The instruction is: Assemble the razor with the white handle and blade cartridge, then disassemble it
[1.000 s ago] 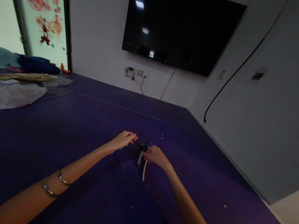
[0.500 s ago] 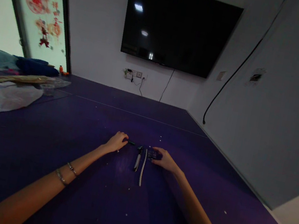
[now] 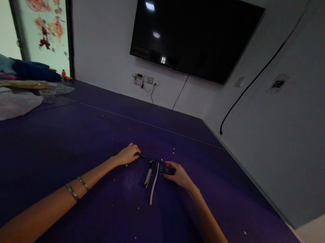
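Observation:
My left hand (image 3: pixel 127 154) is closed on the near end of a short, thin dark stick (image 3: pixel 142 155), which points right, low over the purple surface. My right hand (image 3: pixel 178 174) has thumb and fingers around a small dark, partly see-through case (image 3: pixel 165 169); its right end is hidden by the fingers. Between both hands lies a slim black-and-white tool (image 3: pixel 148 175) with a short crosswise head, shaped like a razor. Just right of it a white cord-like strip (image 3: pixel 153 187) lies lengthwise, its far end close to the case.
Small white bits are scattered over the purple surface (image 3: pixel 84 225). Plastic bags (image 3: pixel 4 108) and blue cloth (image 3: pixel 37 71) lie at the far left. A black cable (image 3: pixel 245 90) hangs down the right wall, and a television (image 3: pixel 194 28) is mounted ahead.
The view has shifted slightly. Both hands keep their grips with hardly any movement, and the tool and white strip lie as before.

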A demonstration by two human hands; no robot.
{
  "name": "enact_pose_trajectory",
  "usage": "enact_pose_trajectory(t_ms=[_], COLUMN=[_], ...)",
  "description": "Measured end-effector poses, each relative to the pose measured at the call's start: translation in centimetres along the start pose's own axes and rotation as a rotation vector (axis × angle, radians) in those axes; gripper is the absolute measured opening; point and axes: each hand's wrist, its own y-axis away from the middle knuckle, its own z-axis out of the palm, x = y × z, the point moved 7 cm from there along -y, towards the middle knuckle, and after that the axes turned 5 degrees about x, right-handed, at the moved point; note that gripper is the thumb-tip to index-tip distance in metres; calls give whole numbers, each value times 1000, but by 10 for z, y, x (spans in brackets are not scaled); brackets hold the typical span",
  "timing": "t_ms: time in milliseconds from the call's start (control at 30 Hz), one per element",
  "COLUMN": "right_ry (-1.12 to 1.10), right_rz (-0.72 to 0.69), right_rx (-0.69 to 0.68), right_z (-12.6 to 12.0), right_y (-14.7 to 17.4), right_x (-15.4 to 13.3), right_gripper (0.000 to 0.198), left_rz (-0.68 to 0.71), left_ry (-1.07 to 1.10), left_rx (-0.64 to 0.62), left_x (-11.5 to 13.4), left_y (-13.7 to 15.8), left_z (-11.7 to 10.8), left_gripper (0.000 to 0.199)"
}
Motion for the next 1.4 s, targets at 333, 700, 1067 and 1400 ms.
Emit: enact_pose_trajectory(t_ms=[333, 700, 1067, 1400], right_ry=[-35, -62, -106, -20], right_rz=[78, 24, -237, -313], right_rx=[60, 258, 244, 180], right_z=[-4, -31, -37, -30], right_y=[5, 11, 11, 14], right_x=[9, -8, -84, -97], right_gripper=[57, 31, 25, 18], left_rz=[35, 32, 104, -1], left_ry=[-103, -37, 273, 531], left_rx=[51, 132, -47, -165], left_x=[8, 19, 103, 96], left_y=[1, -3, 0, 2], left_z=[-3, -20, -44, -30], left_gripper=[22, 16, 16, 15])
